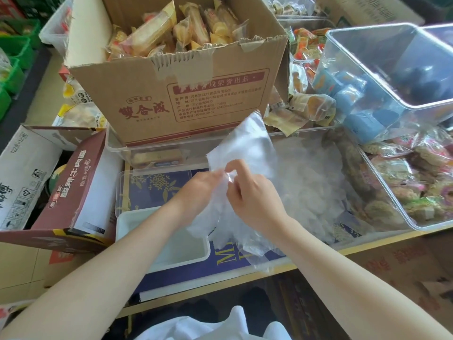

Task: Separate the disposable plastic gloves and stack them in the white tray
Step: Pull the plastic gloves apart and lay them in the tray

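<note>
Hands, left (201, 190) and right (255, 200), pinched one glove (241, 148) (cuff upward); white tray (127, 224) lay nearer the left.

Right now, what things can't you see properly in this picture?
Head view only:
- White tray: the left arm and the plastic gloves cover much of it, so how many gloves are stacked inside cannot be told.
- How many gloves the left hand and right hand pinch: the clear layers blur together.
- Cardboard box: its top is cut off by the frame edge.
- Small print on the box: too small to read.
</note>
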